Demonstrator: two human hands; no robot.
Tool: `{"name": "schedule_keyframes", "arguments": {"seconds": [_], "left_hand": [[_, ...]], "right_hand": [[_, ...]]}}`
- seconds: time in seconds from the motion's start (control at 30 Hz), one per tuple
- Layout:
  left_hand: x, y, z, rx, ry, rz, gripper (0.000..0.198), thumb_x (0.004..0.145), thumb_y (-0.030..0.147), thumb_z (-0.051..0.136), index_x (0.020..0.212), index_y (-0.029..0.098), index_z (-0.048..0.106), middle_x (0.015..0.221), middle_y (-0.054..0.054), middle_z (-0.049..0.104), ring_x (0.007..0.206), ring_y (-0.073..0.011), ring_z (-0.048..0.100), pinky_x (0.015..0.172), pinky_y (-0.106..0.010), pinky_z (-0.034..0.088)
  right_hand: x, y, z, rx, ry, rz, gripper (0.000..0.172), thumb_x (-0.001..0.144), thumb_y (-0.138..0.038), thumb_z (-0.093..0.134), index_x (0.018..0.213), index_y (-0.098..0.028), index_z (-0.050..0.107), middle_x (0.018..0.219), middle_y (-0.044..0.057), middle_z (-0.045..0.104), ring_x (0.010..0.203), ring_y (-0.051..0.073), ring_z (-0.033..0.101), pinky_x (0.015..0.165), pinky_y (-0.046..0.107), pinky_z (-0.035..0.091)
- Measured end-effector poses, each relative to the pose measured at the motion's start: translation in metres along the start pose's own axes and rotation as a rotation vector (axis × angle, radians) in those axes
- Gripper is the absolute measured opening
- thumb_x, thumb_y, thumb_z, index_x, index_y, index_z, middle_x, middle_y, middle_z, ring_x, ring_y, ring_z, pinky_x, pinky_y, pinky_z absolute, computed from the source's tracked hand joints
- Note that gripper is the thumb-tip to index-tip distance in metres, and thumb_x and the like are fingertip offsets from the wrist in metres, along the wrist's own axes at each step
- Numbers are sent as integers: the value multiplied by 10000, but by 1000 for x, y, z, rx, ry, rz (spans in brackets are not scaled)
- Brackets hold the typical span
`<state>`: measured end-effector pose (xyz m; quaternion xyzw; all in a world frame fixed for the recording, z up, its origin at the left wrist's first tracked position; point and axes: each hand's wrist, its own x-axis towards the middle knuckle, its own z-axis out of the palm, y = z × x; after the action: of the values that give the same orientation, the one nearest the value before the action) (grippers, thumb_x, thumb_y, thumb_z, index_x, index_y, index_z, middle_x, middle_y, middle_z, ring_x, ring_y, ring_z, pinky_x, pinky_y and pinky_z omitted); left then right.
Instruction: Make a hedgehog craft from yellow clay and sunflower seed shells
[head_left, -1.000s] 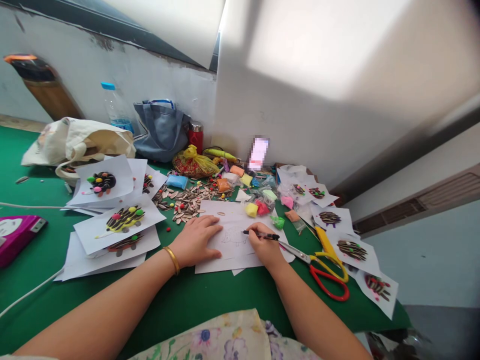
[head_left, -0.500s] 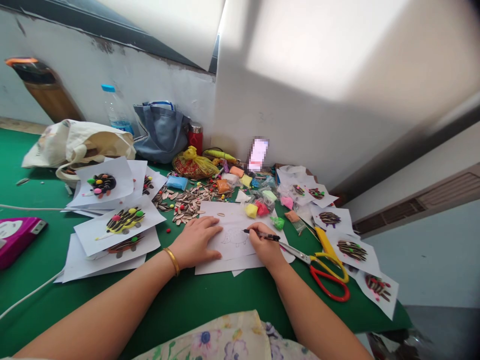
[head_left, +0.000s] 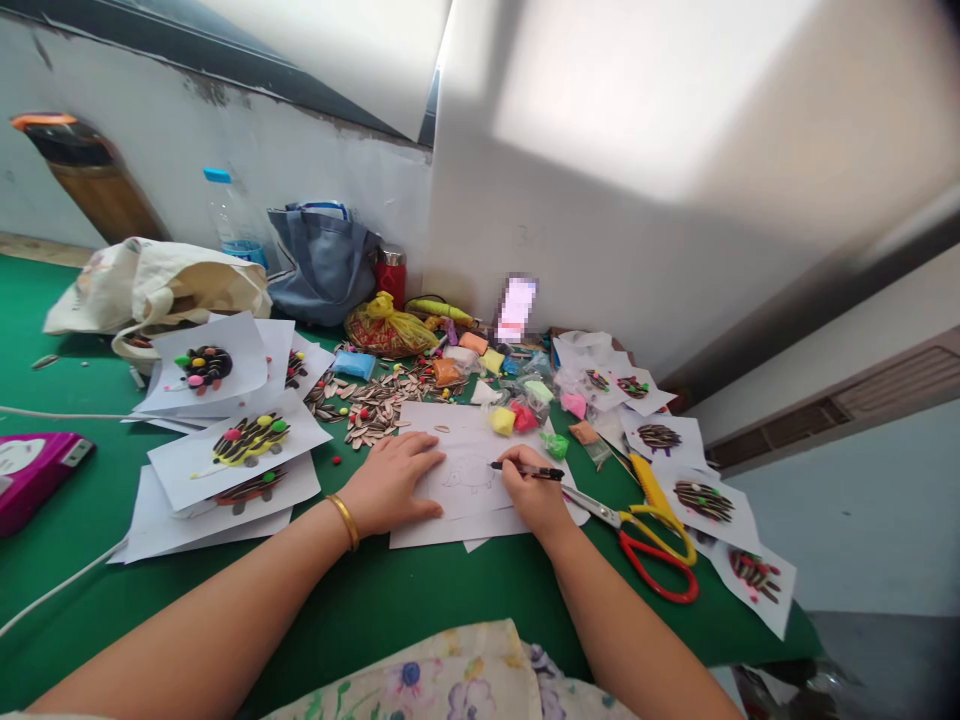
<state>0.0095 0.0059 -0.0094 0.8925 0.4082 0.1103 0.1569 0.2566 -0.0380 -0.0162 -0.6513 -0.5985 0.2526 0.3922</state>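
My right hand (head_left: 532,492) is closed around a black pen (head_left: 534,470), its tip at the right end of a faint hedgehog-like outline (head_left: 469,474). That outline is on a white sheet of paper (head_left: 427,530), which lies over another sheet. Flat on the paper's left part rests my left hand (head_left: 397,482), fingers spread, a gold bangle at its wrist. One sunflower seed (head_left: 442,429) lies on the sheet above the drawing. Yellow and red clay packets (head_left: 514,417) touch the sheet's upper right. Scissors (head_left: 637,530) with red and yellow handles lie just right of my right hand.
Seed-and-clay pictures on paper (head_left: 247,440) are stacked at left, and more pictures (head_left: 705,500) line the right edge. Behind are a seed pile (head_left: 379,405), a yellow bag (head_left: 386,325), a blue bag (head_left: 322,260) and a propped phone (head_left: 517,308). A magenta device (head_left: 37,480) sits far left.
My right hand and the pen have shifted very slightly to the right and down along the outline. The left hand stays in the same place on the paper.
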Motion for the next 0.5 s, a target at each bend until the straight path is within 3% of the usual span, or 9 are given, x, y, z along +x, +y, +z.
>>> {"name": "schedule_keyframes", "arguments": {"seconds": [0.5], "left_hand": [[0,-1,1,-23,-1,-2,689,657,549,753,1282,311,587,1455,-64,469,1351,-328,379,1125,-493,256]], "right_hand": [[-9,-9,4,-1,-53,-50,151,800,-239,494,771,-213,640,682,-3,621,657,174,566,593,268,420]]}}
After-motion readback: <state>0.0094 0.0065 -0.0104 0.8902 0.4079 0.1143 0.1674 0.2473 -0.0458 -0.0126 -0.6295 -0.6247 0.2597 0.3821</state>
